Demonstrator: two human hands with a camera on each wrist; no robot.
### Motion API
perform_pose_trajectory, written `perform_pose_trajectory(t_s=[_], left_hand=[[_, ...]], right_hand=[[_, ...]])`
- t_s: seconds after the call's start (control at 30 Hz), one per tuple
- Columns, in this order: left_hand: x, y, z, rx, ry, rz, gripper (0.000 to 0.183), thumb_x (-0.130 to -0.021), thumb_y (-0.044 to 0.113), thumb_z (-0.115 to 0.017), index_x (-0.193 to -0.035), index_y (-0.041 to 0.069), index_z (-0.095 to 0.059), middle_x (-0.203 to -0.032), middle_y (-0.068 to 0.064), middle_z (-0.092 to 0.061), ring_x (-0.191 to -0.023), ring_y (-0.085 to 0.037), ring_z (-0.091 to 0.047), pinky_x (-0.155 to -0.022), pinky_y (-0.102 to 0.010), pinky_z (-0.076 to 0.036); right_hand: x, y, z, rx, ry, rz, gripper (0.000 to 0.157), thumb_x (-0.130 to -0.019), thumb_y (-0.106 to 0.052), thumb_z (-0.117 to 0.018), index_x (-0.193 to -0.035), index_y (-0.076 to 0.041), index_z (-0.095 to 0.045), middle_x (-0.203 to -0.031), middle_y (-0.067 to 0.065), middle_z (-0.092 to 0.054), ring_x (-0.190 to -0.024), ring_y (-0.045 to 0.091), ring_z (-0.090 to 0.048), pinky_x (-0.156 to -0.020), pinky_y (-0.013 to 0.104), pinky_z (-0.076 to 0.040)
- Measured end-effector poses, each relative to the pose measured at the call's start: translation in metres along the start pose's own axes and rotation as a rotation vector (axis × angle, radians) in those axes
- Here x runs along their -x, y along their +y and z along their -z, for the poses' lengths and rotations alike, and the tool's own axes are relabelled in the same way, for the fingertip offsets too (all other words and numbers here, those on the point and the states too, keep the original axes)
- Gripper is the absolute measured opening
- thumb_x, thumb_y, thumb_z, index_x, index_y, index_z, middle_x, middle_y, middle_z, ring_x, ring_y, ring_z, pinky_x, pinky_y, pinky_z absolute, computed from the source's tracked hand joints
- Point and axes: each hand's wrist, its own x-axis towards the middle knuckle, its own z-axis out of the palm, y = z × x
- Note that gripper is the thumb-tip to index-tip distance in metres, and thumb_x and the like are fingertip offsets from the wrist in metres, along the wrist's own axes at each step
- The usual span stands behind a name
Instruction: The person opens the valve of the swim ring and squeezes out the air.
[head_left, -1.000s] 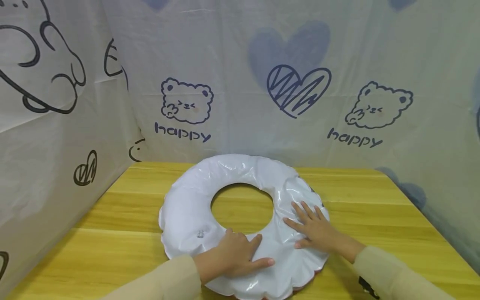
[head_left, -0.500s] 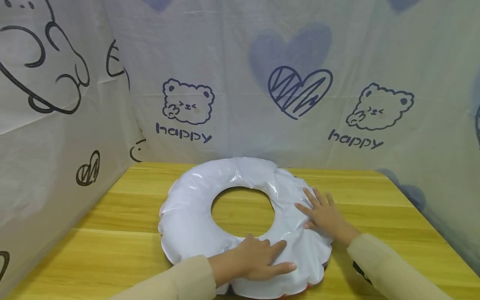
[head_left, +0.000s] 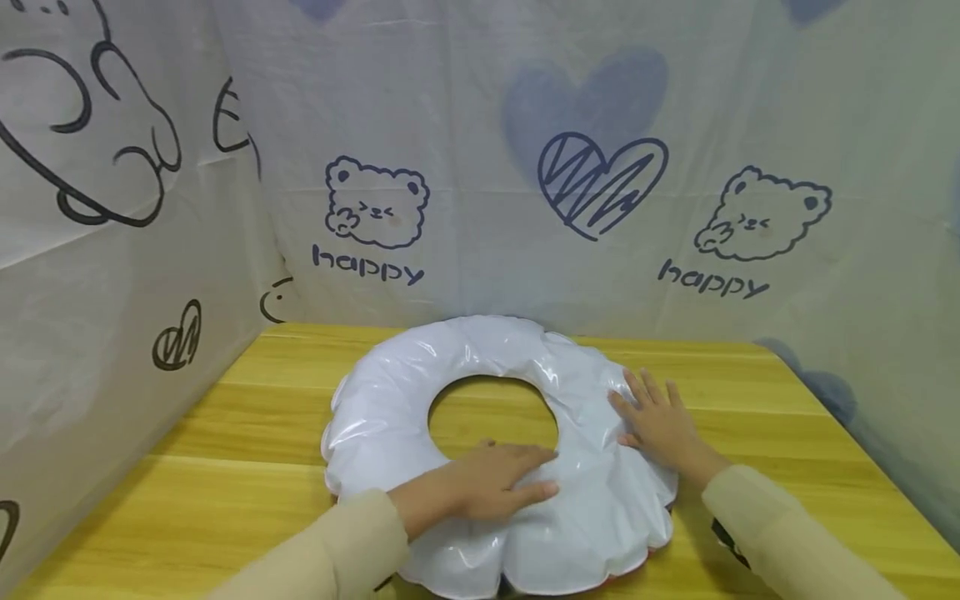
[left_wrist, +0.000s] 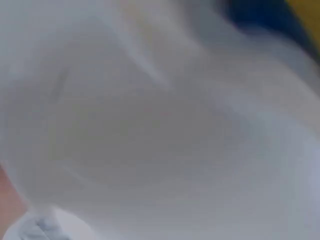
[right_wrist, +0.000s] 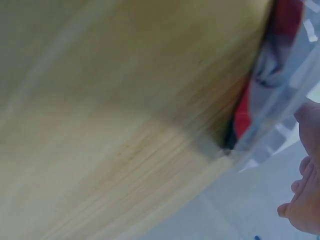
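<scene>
A white inflatable swim ring (head_left: 375, 425) lies flat on the table, its surface wrinkled and its outer edge puckered. Over the near part of the ring, by the hole, my left hand (head_left: 487, 483) rests with its fingers extended to the right. My right hand (head_left: 660, 425) lies on the ring's right side, fingers spread. In the right wrist view, red shows on the underside of the ring's edge (right_wrist: 270, 95), beside the right hand (right_wrist: 305, 200). White vinyl (left_wrist: 165, 140) fills most of the blurred left wrist view.
The yellow wood-grain table (head_left: 187, 492) extends on both sides of the ring. A printed cloth (head_left: 480, 250) with bears and hearts hangs right behind the table, and another cloth (head_left: 90, 333) hangs along the left. A dark strap (head_left: 727, 537) shows under the right sleeve.
The ring has turned anticlockwise, its near side moving right; the clear valve is now out of sight near my left hand. My right hand has moved outward to the right and slightly farther away.
</scene>
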Motion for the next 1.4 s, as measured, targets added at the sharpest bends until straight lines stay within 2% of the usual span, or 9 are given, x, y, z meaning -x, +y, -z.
perform_pose_trajectory(t_s=[0.13,0.3,0.4,0.53,0.67,0.8,1.03,1.17,1.4], left_hand=[[0.012,-0.040,0.017,-0.014,0.151,0.072,0.054,-0.098,0.046,-0.033,-0.142,0.014,-0.038,-0.147,-0.012,-0.037,-0.138,-0.034,-0.028,-0.112,-0.055,-0.018],[0.034,-0.097,0.029,-0.019,0.326,0.169,0.053,-0.097,0.040,-0.039,-0.138,0.006,-0.042,-0.146,-0.020,-0.036,-0.138,-0.044,-0.021,-0.109,-0.063,-0.012],[0.049,-0.124,0.028,-0.035,0.373,0.225,0.054,-0.096,0.042,-0.039,-0.138,0.007,-0.043,-0.147,-0.021,-0.034,-0.137,-0.048,-0.019,-0.108,-0.066,-0.009],[0.066,-0.143,0.019,-0.035,0.355,0.289,0.057,-0.095,0.045,-0.039,-0.139,0.008,-0.042,-0.149,-0.023,-0.028,-0.137,-0.050,-0.014,-0.106,-0.068,-0.005],[0.074,-0.147,0.011,-0.008,0.318,0.315,0.059,-0.095,0.048,-0.038,-0.140,0.010,-0.041,-0.150,-0.022,-0.025,-0.138,-0.049,-0.013,-0.106,-0.068,-0.003],[0.075,-0.145,0.006,0.039,0.290,0.328,0.060,-0.096,0.050,-0.035,-0.142,0.012,-0.037,-0.152,-0.021,-0.022,-0.139,-0.048,-0.013,-0.107,-0.067,-0.002],[0.074,-0.130,0.000,0.117,0.247,0.343,0.060,-0.096,0.049,-0.033,-0.144,0.012,-0.034,-0.153,-0.025,-0.015,-0.136,-0.055,-0.009,-0.102,-0.072,0.000],[0.072,-0.117,-0.007,0.153,0.231,0.354,0.062,-0.096,0.050,-0.033,-0.145,0.011,-0.032,-0.153,-0.026,-0.009,-0.135,-0.056,-0.004,-0.100,-0.074,0.002],[0.069,-0.102,-0.019,0.118,0.280,0.331,0.064,-0.094,0.049,-0.039,-0.144,0.009,-0.033,-0.152,-0.028,-0.011,-0.133,-0.059,-0.004,-0.098,-0.077,0.001]], right_hand=[[0.004,-0.012,0.019,-0.075,0.015,0.061,0.051,-0.085,-0.028,-0.063,-0.129,-0.004,-0.053,-0.140,0.026,-0.042,-0.128,0.046,-0.038,-0.098,0.062,-0.034],[0.018,-0.037,0.038,-0.408,-0.063,0.055,0.050,-0.095,-0.029,-0.049,-0.138,-0.005,-0.043,-0.146,0.022,-0.034,-0.134,0.045,-0.030,-0.106,0.061,-0.024],[0.028,-0.051,0.044,-0.567,-0.101,0.025,0.053,-0.096,-0.035,-0.046,-0.141,-0.007,-0.039,-0.148,0.020,-0.032,-0.135,0.047,-0.026,-0.103,0.066,-0.020],[0.036,-0.062,0.044,-0.658,-0.210,-0.016,0.060,-0.095,-0.043,-0.044,-0.145,-0.011,-0.032,-0.152,0.019,-0.023,-0.135,0.052,-0.019,-0.097,0.076,-0.012],[0.038,-0.063,0.038,-0.702,-0.320,-0.050,0.068,-0.094,-0.049,-0.043,-0.148,-0.012,-0.023,-0.155,0.018,-0.012,-0.138,0.051,-0.009,-0.096,0.078,-0.003],[0.036,-0.060,0.031,-0.709,-0.360,-0.059,0.073,-0.092,-0.051,-0.045,-0.148,-0.012,-0.020,-0.155,0.019,-0.007,-0.139,0.050,-0.005,-0.095,0.078,0.000],[0.027,-0.044,0.023,-0.644,-0.339,-0.016,0.078,-0.089,-0.053,-0.049,-0.147,-0.008,-0.023,-0.153,0.026,-0.011,-0.137,0.052,-0.008,-0.097,0.077,-0.005],[0.023,-0.031,0.020,-0.603,-0.328,-0.027,0.081,-0.087,-0.054,-0.053,-0.146,-0.006,-0.025,-0.152,0.028,-0.012,-0.137,0.053,-0.007,-0.101,0.073,-0.005],[0.018,-0.018,0.023,-0.588,-0.338,-0.005,0.081,-0.085,-0.054,-0.056,-0.143,-0.003,-0.032,-0.149,0.030,-0.019,-0.135,0.054,-0.014,-0.103,0.070,-0.010]])
